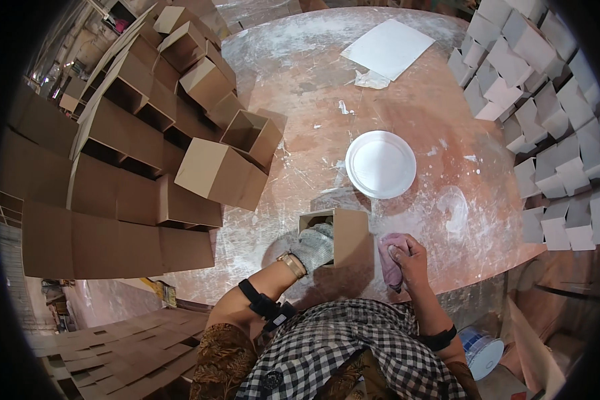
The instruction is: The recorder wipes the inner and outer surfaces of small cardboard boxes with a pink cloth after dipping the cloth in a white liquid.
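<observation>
My left hand (314, 246), in a grey knitted glove, reaches into the open side of a brown cardboard box (351, 238). Its fingers are hidden inside the box, so their grip does not show. The box is at the near middle of the worktable (300, 170). Just to its right, my bare right hand (411, 260) is closed around a crumpled mauve cloth (391, 263), apart from the box. Beyond both hands stands a round white tub (381, 165).
Brown open boxes (123, 133) are stacked high on the left, with two loose ones (220, 172) beside them. White boxes (553, 133) are piled on the right. A white sheet (388, 49) lies at the far side. Below the right edge is a blue-and-white bucket (481, 353).
</observation>
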A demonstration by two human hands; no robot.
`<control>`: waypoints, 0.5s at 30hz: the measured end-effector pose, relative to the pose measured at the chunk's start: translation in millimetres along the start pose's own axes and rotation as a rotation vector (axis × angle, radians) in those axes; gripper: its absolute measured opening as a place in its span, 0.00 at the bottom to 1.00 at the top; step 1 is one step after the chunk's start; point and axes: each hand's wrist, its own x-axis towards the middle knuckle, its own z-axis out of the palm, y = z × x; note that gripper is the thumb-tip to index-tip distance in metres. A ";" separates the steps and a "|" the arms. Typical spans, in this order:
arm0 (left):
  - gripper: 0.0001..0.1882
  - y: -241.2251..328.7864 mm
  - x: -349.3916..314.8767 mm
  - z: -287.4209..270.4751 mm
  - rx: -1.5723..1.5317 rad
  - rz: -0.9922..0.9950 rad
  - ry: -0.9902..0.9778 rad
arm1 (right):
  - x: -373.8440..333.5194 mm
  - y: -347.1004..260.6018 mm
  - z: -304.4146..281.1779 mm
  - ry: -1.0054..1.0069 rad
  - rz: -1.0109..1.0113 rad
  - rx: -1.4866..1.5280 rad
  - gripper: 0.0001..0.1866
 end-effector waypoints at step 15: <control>0.14 34.2 50.8 46.6 0.069 -0.078 -0.161 | 59.3 -65.0 28.2 -0.133 -0.683 -0.873 0.14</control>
